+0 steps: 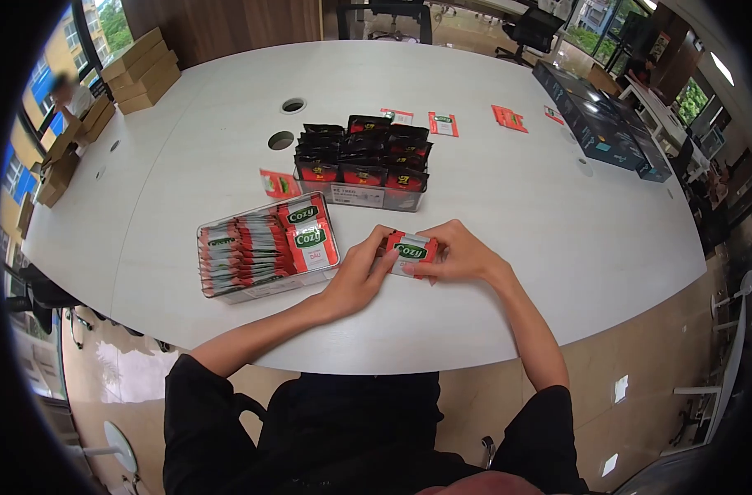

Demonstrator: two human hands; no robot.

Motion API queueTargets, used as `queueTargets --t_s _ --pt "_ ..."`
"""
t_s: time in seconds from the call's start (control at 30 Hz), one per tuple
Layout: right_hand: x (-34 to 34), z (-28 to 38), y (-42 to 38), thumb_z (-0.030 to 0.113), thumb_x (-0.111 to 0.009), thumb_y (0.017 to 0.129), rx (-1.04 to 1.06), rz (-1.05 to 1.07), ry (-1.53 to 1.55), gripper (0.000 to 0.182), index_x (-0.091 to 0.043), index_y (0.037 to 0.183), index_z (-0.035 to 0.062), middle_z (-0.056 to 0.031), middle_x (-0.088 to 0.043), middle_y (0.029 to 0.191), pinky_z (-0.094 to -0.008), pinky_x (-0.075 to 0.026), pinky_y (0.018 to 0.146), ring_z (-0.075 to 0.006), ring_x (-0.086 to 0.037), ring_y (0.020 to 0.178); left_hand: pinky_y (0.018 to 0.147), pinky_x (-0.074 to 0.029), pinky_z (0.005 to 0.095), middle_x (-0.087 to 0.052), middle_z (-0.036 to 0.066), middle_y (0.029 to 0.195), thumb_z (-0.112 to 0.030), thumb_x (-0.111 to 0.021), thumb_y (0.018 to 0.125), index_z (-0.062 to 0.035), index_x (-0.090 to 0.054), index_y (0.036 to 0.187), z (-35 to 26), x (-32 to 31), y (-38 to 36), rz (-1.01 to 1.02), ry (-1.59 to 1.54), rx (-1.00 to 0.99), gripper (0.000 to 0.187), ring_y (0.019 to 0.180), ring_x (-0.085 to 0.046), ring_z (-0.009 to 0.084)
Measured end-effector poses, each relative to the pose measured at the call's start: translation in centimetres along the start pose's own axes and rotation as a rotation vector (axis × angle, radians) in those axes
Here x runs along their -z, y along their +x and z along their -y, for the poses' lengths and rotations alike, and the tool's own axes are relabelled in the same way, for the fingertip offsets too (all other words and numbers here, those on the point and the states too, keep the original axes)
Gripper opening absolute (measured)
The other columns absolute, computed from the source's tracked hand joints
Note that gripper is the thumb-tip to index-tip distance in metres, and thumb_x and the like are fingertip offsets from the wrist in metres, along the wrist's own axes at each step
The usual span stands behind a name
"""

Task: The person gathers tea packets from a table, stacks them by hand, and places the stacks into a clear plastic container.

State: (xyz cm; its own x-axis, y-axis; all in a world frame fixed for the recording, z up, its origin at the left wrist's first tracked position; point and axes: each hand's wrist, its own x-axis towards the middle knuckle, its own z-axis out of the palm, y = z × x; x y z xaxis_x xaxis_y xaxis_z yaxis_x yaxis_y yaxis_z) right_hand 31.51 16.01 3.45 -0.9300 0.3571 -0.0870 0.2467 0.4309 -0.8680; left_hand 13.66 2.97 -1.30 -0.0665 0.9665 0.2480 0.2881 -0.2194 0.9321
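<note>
Between my two hands is a small stack of red and white Cozy tea sachets (411,247), its front label facing up. My left hand (362,268) grips the stack's left side, thumb on the front. On the right side my right hand (468,254) is closed on it too, its thumb across the lower front. Left of my left hand stands a clear bin (269,287) packed with Cozy sachets (256,247), two of them lying face up at its right end. Behind my hands is another clear bin (361,195) filled with black and red sachets (364,157).
Loose red sachets (508,118) lie toward the back of the white table (491,181), and one (279,183) rests by the black sachets' bin. Dark flat boxes (595,120) line the right edge. Cardboard boxes (141,74) are stacked at back left, near a seated person (72,99).
</note>
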Motion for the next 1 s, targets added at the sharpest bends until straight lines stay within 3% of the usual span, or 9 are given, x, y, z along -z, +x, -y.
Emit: queueTargets --t_s 0.07,0.13,0.33,0.47,0.57,0.67,0.8,0.93,1.0 --pt "-2.0 0.3 0.5 0.021 -0.076 0.088 -0.009 0.039 -0.024 0.024 -0.069 0.095 -0.0004 -0.0095 -0.07 0.07 -0.0289 -0.055 0.058 -0.0154 -0.066 0.054 0.086 -0.051 0.0316 -0.068 0.014 0.102 -0.011 -0.051 0.105 0.0014 -0.048 0.12 -0.5 1.7 -1.6 0.029 0.004 0.081 0.02 0.092 -0.063 0.0163" --pt "-3.7 0.3 0.9 0.024 -0.075 0.089 0.239 -0.154 -0.33 0.025 -0.067 0.096 0.0022 -0.0117 -0.067 0.071 -0.0334 -0.052 0.056 -0.0235 -0.064 0.056 0.084 -0.051 0.0323 -0.068 0.013 0.101 -0.01 -0.052 0.105 0.0024 -0.047 0.12 -0.4 3.3 -2.4 0.041 0.017 0.034 0.02 0.091 -0.063 0.0156" --pt "-4.2 -0.2 1.1 0.027 -0.075 0.088 0.242 -0.123 -0.446 0.027 -0.062 0.096 0.0045 -0.0121 -0.066 0.075 -0.039 -0.046 0.053 -0.0327 -0.061 0.06 0.084 -0.053 0.0324 -0.068 0.014 0.102 -0.009 -0.064 0.098 0.003 -0.058 0.111 -0.1 4.6 -3.2 0.052 -0.116 0.091 0.019 0.089 -0.067 0.0204" --pt "-3.7 0.3 0.9 0.03 -0.076 0.086 0.266 -0.123 -0.545 0.028 -0.062 0.093 0.0065 -0.0102 -0.066 0.072 -0.0377 -0.045 0.053 -0.0298 -0.062 0.059 0.086 -0.052 0.0306 -0.066 0.01 0.101 -0.005 -0.071 0.092 0.0015 -0.064 0.101 0.7 4.2 -2.6 -0.002 -0.193 0.003 0.013 0.09 -0.065 0.0171" --pt "-3.4 0.7 0.7 0.032 -0.077 0.085 0.264 -0.088 -0.579 0.03 -0.063 0.092 0.0071 -0.008 -0.066 0.071 -0.0369 -0.045 0.053 -0.0276 -0.062 0.058 0.09 -0.051 0.0313 -0.064 0.01 0.103 0.007 -0.071 0.087 0.0007 -0.064 0.093 0.5 5.2 -2.7 0.075 -0.239 0.078 0.011 0.097 -0.062 0.0156" --pt "-3.4 0.0 0.4 0.033 -0.077 0.085 0.339 -0.16 -0.589 0.029 -0.066 0.09 0.0074 -0.0049 -0.064 0.069 -0.036 -0.045 0.053 -0.0256 -0.061 0.057 0.091 -0.051 0.0312 -0.064 0.01 0.102 0.008 -0.074 0.084 -0.0008 -0.065 0.089 0.7 5.1 -3.0 0.017 -0.293 0.079 0.013 0.097 -0.062 0.0158" --pt "-2.9 0.2 0.2 0.032 -0.076 0.085 0.401 -0.19 -0.732 0.026 -0.068 0.086 0.0075 -0.0032 -0.062 0.068 -0.0353 -0.044 0.054 -0.0247 -0.058 0.056 0.093 -0.051 0.0317 -0.065 0.01 0.102 0.007 -0.075 0.083 -0.0008 -0.067 0.094 1.0 4.8 -2.7 0.007 -0.185 0.073 0.016 0.097 -0.063 0.0155" --pt "-2.7 0.4 0.1 0.031 -0.076 0.085 0.416 -0.209 -0.809 0.025 -0.068 0.079 0.0077 -0.0026 -0.061 0.068 -0.0353 -0.043 0.054 -0.0248 -0.056 0.055 0.079 -0.046 0.0241 -0.065 0.003 0.098 -0.004 -0.079 0.085 -0.0001 -0.068 0.103 0.1 4.7 -2.6 0.02 0.029 0.025 0.022 0.089 -0.057 0.0112" --pt "-2.7 0.4 0.0 0.03 -0.076 0.084 0.406 -0.224 -0.795 0.025 -0.068 0.078 0.0078 -0.0027 -0.061 0.067 -0.0356 -0.043 0.054 -0.0252 -0.055 0.055 0.075 -0.045 0.0257 -0.066 0.004 0.094 -0.01 -0.08 0.084 -0.0014 -0.069 0.102 0.4 4.5 -2.9 0.019 0.072 0.03 0.023 0.083 -0.057 0.0119"
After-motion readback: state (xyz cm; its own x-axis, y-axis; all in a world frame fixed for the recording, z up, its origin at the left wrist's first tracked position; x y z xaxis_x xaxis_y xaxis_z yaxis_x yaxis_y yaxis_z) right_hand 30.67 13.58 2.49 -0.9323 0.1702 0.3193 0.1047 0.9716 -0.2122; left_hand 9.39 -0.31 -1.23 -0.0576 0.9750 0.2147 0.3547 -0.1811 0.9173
